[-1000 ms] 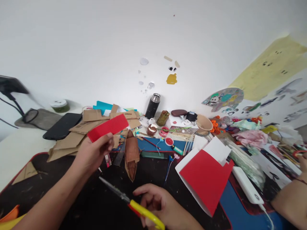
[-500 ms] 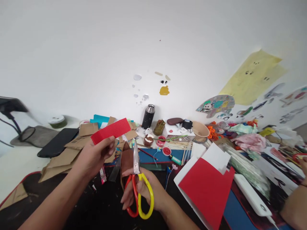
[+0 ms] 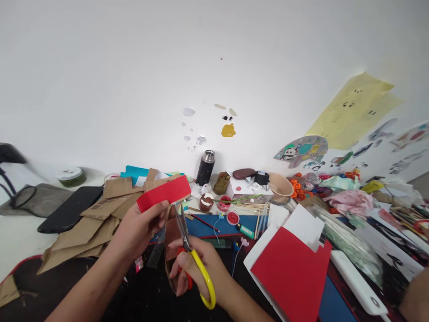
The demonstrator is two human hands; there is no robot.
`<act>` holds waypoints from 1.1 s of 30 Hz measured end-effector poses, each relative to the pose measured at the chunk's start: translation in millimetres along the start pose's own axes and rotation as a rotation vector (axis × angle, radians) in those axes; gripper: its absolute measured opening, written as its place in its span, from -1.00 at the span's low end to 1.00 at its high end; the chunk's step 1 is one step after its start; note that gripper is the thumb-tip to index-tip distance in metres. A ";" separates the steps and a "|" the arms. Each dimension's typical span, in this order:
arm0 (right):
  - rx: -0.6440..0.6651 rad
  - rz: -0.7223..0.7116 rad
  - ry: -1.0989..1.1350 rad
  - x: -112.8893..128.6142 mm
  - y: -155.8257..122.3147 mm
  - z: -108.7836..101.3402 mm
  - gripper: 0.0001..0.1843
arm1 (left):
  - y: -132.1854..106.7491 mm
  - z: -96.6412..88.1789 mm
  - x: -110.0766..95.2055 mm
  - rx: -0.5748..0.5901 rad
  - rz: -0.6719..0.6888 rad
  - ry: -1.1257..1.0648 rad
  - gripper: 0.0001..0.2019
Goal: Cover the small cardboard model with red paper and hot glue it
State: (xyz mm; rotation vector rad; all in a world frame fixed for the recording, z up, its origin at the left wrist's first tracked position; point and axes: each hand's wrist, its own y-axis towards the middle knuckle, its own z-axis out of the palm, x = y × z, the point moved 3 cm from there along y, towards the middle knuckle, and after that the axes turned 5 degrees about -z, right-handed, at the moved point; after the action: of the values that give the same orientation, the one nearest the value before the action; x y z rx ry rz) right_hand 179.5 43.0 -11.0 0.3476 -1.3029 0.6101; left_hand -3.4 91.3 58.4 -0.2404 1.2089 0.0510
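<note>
My left hand [image 3: 140, 230] pinches a red corrugated paper strip [image 3: 163, 193] by its lower edge and holds it up over the cluttered table. My right hand [image 3: 196, 264] grips a pair of scissors [image 3: 191, 255] with one yellow and one red handle. The scissor blades point up, and their tips reach the underside of the strip near its right half. A brown boat-shaped model [image 3: 171, 237] lies on the dark mat just behind the scissors.
A red and white folded sheet [image 3: 290, 264] lies to the right. Brown cardboard scraps [image 3: 90, 223] pile up on the left beside a black case [image 3: 69, 210]. A black flask [image 3: 205, 167], small pots, sticks and craft bits crowd the back. Another person's arm [image 3: 414, 295] shows at the far right.
My right hand picked the scissors up from lying low on the mat, turned the blades upward and brought them to the red strip. My left hand shifted the strip slightly right.
</note>
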 end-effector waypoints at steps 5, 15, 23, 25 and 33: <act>-0.031 0.029 -0.054 8.2 1.1 7.7 0.06 | -5.2 4.2 3.8 0.001 -0.041 0.069 -0.48; -0.074 0.015 -0.066 5.7 1.8 8.5 0.03 | -12.5 6.4 9.5 0.028 -0.102 0.195 -0.46; -0.091 -0.009 -0.110 12.7 -2.1 9.2 0.00 | -17.4 5.5 18.3 0.044 -0.086 0.281 -0.49; -0.098 -0.008 -0.114 13.7 -3.2 9.2 -0.02 | -18.6 7.4 19.7 0.026 -0.093 0.273 -0.50; -0.097 -0.009 -0.123 15.1 -5.1 8.4 -0.01 | -23.9 19.5 19.6 0.075 -0.106 0.189 -0.48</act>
State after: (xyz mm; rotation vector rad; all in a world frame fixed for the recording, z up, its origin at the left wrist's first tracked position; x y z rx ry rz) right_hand 178.0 37.5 6.1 0.3149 -1.4426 0.5219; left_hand 25.4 70.4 50.4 -0.2470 1.3814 -0.1119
